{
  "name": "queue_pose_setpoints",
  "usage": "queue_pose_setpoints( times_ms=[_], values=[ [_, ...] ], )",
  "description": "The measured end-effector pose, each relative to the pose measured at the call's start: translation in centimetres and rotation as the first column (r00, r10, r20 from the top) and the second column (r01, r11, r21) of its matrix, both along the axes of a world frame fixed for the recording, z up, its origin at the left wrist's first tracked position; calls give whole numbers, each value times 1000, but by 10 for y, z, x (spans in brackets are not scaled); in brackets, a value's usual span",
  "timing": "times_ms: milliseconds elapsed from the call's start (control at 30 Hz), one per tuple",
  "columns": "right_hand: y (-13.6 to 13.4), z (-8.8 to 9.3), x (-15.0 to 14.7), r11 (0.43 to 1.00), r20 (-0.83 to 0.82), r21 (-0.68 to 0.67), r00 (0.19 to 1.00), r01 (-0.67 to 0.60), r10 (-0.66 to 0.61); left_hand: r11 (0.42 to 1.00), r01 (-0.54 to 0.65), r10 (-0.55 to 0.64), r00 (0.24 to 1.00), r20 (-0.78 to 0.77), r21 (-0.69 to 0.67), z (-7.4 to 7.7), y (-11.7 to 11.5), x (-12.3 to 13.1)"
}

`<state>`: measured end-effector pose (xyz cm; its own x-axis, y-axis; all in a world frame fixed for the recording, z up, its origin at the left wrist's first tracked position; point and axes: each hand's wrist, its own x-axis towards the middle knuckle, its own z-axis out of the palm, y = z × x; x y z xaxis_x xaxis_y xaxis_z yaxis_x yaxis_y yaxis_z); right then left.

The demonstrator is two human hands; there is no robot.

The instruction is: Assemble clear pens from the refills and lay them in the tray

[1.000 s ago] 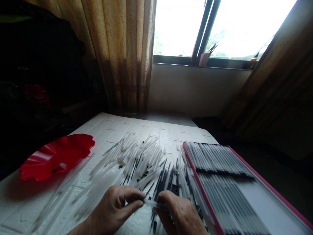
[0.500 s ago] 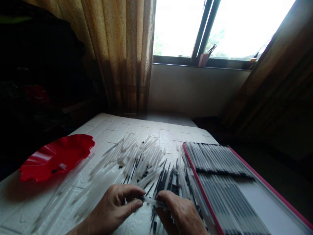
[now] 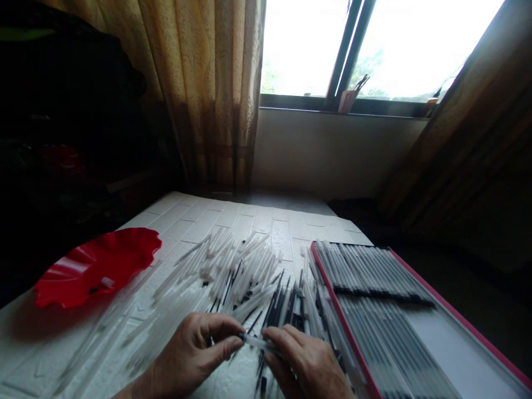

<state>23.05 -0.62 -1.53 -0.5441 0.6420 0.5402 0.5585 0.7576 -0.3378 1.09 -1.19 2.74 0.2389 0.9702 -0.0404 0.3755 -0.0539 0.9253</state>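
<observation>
My left hand (image 3: 195, 349) pinches the near end of a thin clear pen tube (image 3: 257, 343) between thumb and forefinger. My right hand (image 3: 303, 363) grips the same tube from the other side, fingers curled round it. Both hands hover low over a loose pile of clear tubes and black refills (image 3: 245, 277) spread on the white brick-patterned tabletop (image 3: 266, 221).
A red wavy-edged dish (image 3: 95, 266) sits at the left with a small piece in it. A red-rimmed tray (image 3: 457, 318) at the right holds rows of assembled pens. Curtains, a window and a wall stand behind the table.
The hands have shifted slightly; the right hand's fingers have slid a little along the tube toward the left hand. Nothing else has moved.
</observation>
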Motion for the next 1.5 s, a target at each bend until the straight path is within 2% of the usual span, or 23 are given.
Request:
queue_pose_setpoints(
  times_ms=[100,200,433,600,733,1000,1167,1367,1500],
  values=[
    [-1,-2,1,1000,-35,-26,999,4,-5,1000,-5,5,1000,-10,0,-1,0,-1],
    [-1,-2,3,999,4,-48,1000,12,-12,1000,-1,1,1000,-14,16,-1,0,-2],
    [1,-1,2,1000,50,-2,999,6,-5,1000,-1,1,1000,-27,26,1,1,-2],
    [0,-1,2,1000,-30,-15,999,16,-16,999,7,-6,999,-46,34,2,1,-2],
    [-1,0,3,999,-11,-44,1000,13,-14,999,-2,5,998,-60,50,2,1,-3],
    [2,2,3,1000,33,-9,999,10,-10,996,1,8,996,-91,93,0,2,-4],
    [0,1,5,1000,-24,-12,999,22,-22,996,0,9,995,-102,87,0,2,-4],
    [2,-2,3,999,12,18,999,30,-30,995,-2,13,994,-106,103,0,1,-3],
    [3,-3,2,999,-23,19,999,45,-44,994,10,2,994,-107,106,0,2,-4]
  ],
)
